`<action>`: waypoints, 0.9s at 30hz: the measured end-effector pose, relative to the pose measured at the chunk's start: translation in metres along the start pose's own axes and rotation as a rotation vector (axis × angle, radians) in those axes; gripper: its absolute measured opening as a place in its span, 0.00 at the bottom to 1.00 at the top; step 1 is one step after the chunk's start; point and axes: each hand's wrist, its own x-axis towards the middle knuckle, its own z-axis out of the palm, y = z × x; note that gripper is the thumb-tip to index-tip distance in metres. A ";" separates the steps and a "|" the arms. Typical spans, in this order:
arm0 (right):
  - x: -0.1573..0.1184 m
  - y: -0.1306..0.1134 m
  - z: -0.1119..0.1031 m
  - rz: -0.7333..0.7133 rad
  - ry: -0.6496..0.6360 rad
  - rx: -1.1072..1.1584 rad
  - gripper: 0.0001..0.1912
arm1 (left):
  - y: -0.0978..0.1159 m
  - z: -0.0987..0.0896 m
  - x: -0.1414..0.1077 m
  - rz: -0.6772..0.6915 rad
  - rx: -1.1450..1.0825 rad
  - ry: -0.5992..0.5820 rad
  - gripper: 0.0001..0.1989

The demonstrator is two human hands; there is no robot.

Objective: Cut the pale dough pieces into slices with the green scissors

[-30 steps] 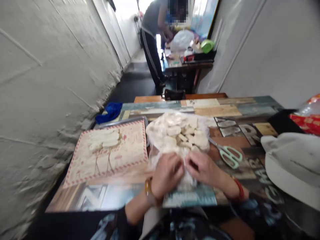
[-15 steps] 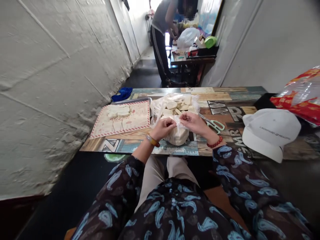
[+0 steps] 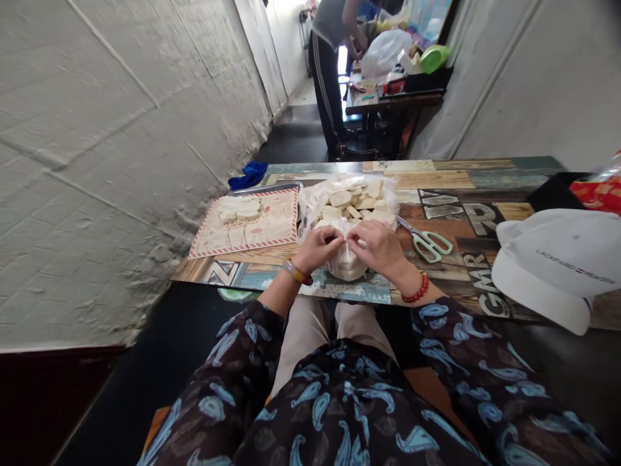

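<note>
A small clear plastic bag (image 3: 347,265) filled with pale slices sits near the table's front edge. My left hand (image 3: 320,247) pinches its gathered top from the left. From the right, my right hand (image 3: 377,247) pinches the same top, thumb and finger close to those of the left. Just behind stands a larger open plastic bag (image 3: 310,207), and white slices (image 3: 361,199) lie in it. To the right of that bag rest scissors (image 3: 429,246) with pale green handles, touched by neither hand.
On the left, a tray with a striped-border mat (image 3: 208,236) holds several white pieces (image 3: 240,208). A blue cloth (image 3: 248,175) lies behind it. A white cap (image 3: 557,265) sits at the right. Beyond the table, a person (image 3: 330,77) stands bent over another table (image 3: 392,101).
Both hands stay at the small bag's top; the right hand's fingers have closed in nearer to the left's. The view has shifted slightly, so the scene sits further right.
</note>
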 end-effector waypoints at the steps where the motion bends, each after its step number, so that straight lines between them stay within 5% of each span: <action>1: 0.002 0.003 0.003 0.002 -0.007 0.013 0.07 | -0.001 0.000 0.001 0.004 0.009 -0.010 0.10; 14: 0.011 0.020 0.004 0.116 -0.127 0.442 0.06 | -0.003 0.013 -0.003 0.158 0.043 0.198 0.05; 27: 0.004 -0.004 -0.001 0.115 -0.056 0.264 0.06 | 0.000 0.017 -0.008 0.234 0.147 0.289 0.05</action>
